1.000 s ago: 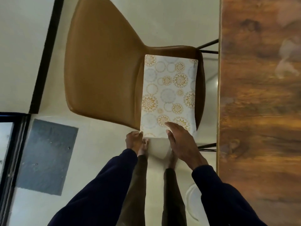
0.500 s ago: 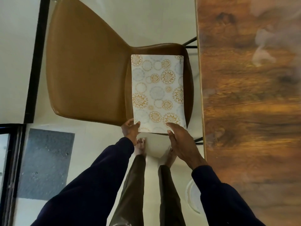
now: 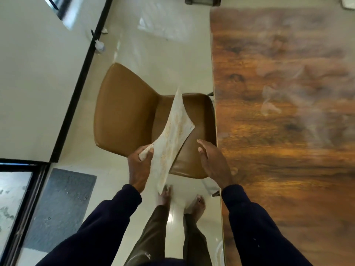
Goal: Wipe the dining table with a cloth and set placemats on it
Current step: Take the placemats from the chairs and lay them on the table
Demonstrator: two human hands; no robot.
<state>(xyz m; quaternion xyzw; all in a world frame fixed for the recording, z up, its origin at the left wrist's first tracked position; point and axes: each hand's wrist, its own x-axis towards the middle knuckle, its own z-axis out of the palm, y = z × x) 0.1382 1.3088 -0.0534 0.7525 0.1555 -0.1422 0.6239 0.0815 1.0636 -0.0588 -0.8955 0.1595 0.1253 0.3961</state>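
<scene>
head view, left hand (image 3: 139, 166) pinching a patterned placemat (image 3: 173, 135) above a tan chair (image 3: 130, 112), right hand (image 3: 215, 162) spread and empty, beside wooden dining table (image 3: 284, 112)

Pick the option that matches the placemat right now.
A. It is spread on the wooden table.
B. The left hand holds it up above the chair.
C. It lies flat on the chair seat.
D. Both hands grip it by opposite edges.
B: the left hand pinches one end of the placemat, which hangs bent in the air over the chair, while the right hand is open and apart from it.
</scene>
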